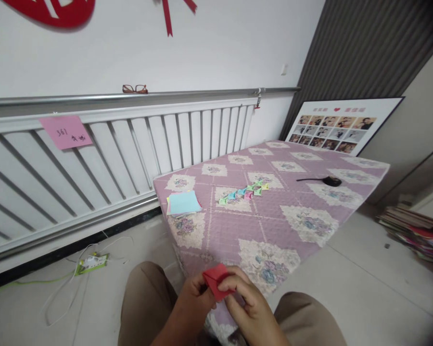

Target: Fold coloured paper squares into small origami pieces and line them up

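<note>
A folded piece of red paper is held between both hands just over the near edge of the cloth-covered table. My left hand pinches its left and lower side. On the right side, the thumb and fingers of my right hand grip the same paper. A stack of coloured square sheets, light blue on top, lies at the table's left edge. Several small folded paper pieces in green, blue, pink and yellow sit together near the middle.
A black object with a long handle lies on the table's right part. Behind stand a photo board and a white radiator with a pink note. On the floor are a power strip with cables and a stacked pile.
</note>
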Tool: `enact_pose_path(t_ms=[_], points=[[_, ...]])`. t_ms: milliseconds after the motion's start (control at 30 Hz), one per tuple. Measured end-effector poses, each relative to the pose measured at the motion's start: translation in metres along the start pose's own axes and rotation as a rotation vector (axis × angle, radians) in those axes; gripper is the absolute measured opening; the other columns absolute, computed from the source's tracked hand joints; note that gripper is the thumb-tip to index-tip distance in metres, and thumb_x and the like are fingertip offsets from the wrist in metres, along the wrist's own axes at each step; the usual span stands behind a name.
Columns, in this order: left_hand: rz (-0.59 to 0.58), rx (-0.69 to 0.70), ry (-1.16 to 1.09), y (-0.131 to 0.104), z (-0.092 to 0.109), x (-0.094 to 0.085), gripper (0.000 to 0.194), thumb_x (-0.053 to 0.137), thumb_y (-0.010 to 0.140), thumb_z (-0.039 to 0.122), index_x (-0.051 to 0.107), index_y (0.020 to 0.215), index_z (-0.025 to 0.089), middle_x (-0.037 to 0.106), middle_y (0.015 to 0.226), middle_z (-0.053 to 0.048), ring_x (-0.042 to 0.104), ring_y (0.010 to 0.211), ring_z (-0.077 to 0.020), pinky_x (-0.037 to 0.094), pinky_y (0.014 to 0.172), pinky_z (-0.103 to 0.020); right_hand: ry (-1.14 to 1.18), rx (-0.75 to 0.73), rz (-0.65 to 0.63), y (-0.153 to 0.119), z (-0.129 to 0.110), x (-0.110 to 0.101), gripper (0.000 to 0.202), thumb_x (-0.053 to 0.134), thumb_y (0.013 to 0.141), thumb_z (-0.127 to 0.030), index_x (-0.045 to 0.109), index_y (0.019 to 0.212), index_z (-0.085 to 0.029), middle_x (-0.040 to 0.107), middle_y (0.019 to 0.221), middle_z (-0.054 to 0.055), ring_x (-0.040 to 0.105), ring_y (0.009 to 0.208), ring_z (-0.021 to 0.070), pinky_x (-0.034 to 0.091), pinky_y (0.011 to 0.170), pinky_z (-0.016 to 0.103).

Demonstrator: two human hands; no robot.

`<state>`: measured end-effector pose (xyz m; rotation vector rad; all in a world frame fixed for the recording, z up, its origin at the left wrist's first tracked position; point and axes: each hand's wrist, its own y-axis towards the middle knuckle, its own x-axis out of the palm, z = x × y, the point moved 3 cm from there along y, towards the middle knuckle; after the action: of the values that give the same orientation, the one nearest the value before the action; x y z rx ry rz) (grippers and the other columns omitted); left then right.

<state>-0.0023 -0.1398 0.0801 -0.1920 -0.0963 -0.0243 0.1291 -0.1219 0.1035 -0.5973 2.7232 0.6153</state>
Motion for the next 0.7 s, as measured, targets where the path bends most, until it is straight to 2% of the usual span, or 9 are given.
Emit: enact_pose_path(t_ms=[167, 333, 433, 500, 567, 633, 700], points=[[0.019, -0.018, -0.022, -0.002, 0.003, -0.001, 0.013, 0.061, 0.072, 0.028, 0.062, 0.07, 0.015, 0.045, 0.053, 0.006, 0.038, 0.054, -0.0094, 0.03, 0.055, -0.022, -0.024, -0.083, -0.031, 0.001, 0.001, 0.0, 0.027, 0.042, 0.08, -0.005, 0.057, 0.092, -0.025, 0.057, 0.096, 0.002, 0.057, 0.09, 0.0131, 0.045, 0.077, 0.023], [-0.001, -0.044, -0.049, -0.004, 0.0, -0.002, 0.018, 0.052, 0.078, 0.027, 0.065, 0.078, 0.014, 0.048, 0.054, 0.004, 0.042, 0.055, -0.0102, 0.032, 0.056, -0.022, -0.048, -0.085, -0.032, 0.0, 0.005, 0.0, 0.027, 0.041, 0.081, -0.005, 0.057, 0.092, -0.025, 0.058, 0.096, 0.002, 0.058, 0.088, 0.0127, 0.046, 0.076, 0.023], [-0.047, -0.047, -0.185, -0.003, -0.006, -0.002, 0.019, 0.052, 0.079, 0.028, 0.063, 0.076, 0.014, 0.05, 0.056, 0.003, 0.044, 0.056, -0.0108, 0.033, 0.057, -0.023, -0.061, -0.07, -0.032, 0.001, 0.007, -0.001, 0.028, 0.041, 0.08, -0.004, 0.057, 0.092, -0.024, 0.058, 0.094, 0.001, 0.058, 0.087, 0.0125, 0.045, 0.076, 0.023], [-0.096, -0.038, -0.337, -0.003, -0.009, -0.001, 0.021, 0.054, 0.078, 0.034, 0.061, 0.074, 0.014, 0.051, 0.059, 0.001, 0.045, 0.057, -0.0115, 0.034, 0.057, -0.024, -0.069, -0.054, -0.032, 0.001, 0.008, -0.002, 0.027, 0.042, 0.08, -0.005, 0.058, 0.091, -0.024, 0.059, 0.092, 0.001, 0.059, 0.086, 0.0125, 0.045, 0.076, 0.023], [-0.145, -0.017, -0.444, -0.004, -0.01, -0.001, 0.033, 0.055, 0.079, 0.045, 0.059, 0.071, 0.014, 0.051, 0.061, 0.0, 0.046, 0.057, -0.0121, 0.035, 0.056, -0.025, -0.077, -0.037, -0.033, 0.001, 0.009, -0.004, 0.026, 0.043, 0.079, -0.005, 0.059, 0.09, -0.024, 0.059, 0.092, 0.001, 0.059, 0.087, 0.0127, 0.045, 0.077, 0.023], [-0.164, -0.002, -0.441, -0.004, -0.01, -0.001, 0.044, 0.054, 0.079, 0.057, 0.058, 0.069, 0.014, 0.051, 0.062, -0.001, 0.045, 0.056, -0.0119, 0.034, 0.055, -0.025, -0.081, -0.026, -0.037, 0.002, 0.008, -0.004, 0.026, 0.043, 0.079, -0.005, 0.059, 0.089, -0.024, 0.06, 0.092, 0.001, 0.059, 0.086, 0.0128, 0.045, 0.076, 0.024], [-0.124, -0.01, -0.316, -0.003, -0.013, -0.003, 0.045, 0.057, 0.077, 0.058, 0.059, 0.071, 0.014, 0.051, 0.059, 0.0, 0.043, 0.053, -0.0107, 0.033, 0.053, -0.024, -0.071, -0.02, -0.049, 0.003, 0.006, -0.004, 0.027, 0.043, 0.078, -0.005, 0.06, 0.087, -0.023, 0.06, 0.091, 0.001, 0.059, 0.085, 0.0128, 0.045, 0.076, 0.024]])
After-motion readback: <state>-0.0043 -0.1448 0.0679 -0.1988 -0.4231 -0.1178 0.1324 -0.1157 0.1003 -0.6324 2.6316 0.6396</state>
